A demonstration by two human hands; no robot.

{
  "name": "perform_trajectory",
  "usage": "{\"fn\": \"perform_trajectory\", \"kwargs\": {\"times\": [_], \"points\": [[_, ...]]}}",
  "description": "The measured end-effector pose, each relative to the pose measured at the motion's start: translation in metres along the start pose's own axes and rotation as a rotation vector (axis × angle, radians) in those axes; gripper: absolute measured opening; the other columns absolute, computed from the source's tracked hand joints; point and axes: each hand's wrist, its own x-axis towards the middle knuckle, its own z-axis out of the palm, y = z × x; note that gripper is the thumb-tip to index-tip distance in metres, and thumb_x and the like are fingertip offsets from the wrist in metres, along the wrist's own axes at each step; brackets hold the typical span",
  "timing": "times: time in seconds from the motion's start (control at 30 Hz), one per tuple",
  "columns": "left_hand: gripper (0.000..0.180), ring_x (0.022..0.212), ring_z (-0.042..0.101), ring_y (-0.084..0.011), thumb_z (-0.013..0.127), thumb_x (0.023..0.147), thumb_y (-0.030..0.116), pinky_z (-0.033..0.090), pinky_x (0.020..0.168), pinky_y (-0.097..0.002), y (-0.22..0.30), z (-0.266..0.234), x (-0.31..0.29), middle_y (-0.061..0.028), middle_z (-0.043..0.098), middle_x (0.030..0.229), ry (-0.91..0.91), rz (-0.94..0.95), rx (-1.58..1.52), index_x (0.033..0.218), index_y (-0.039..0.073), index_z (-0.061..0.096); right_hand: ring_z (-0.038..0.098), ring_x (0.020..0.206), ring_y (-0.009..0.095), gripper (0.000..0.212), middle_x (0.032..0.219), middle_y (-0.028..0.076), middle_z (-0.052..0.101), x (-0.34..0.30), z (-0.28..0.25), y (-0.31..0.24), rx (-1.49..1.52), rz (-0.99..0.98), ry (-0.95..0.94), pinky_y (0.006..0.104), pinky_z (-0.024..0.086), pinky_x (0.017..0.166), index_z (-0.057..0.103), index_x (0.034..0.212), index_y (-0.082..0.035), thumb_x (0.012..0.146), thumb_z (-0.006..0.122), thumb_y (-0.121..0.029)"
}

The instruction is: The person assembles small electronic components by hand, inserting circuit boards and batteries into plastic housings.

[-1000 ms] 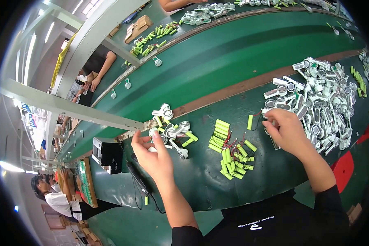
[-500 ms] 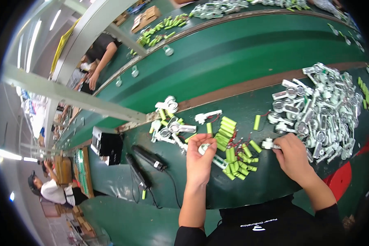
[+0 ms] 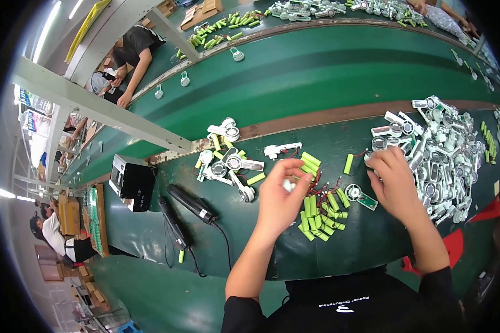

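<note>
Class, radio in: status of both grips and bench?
Left grip beside green cells, white part within, hold unclear. Right grip near white fan pile. Loose fan piece between grips.

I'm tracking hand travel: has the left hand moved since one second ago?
Yes. The left hand has moved right, away from the foot of the white post, and is now by the green cells.
</note>
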Motion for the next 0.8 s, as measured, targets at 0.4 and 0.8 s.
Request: {"fn": "perform_trajectory", "kwargs": {"times": [0.4, 0.8], "points": [[0.034, 0.096, 0.076, -0.0343, 0.087, 0.095, 0.013, 0.06, 0.08, -0.0438, 0.019, 0.055, 0.008, -0.0149, 0.074, 0.107, -0.168, 0.282, 0.441, 0.124, 0.004, 0.072, 0.075, 0.103, 0.037, 0.009, 0.092, 0.016, 0.078, 0.08, 0.038, 0.056, -0.505, 0.007, -0.704, 0.0496, 0.06, 0.09, 0.075, 0.091, -0.003, 0.085, 0.077, -0.01], [0.014, 0.095, 0.075, -0.0293, 0.084, 0.101, 0.016, 0.059, 0.084, -0.0415, 0.04, 0.096, 0.019, -0.0116, 0.072, 0.109, -0.29, 0.451, 0.173, 0.105, 0.003, 0.082, 0.066, 0.078, 0.007, 0.005, 0.088, 0.002, 0.075, 0.031, -0.058, 0.016, 0.857, 0.443, -0.313, 0.0267, 0.055, 0.072, 0.077, 0.096, 0.001, 0.099, 0.079, -0.002]]}}
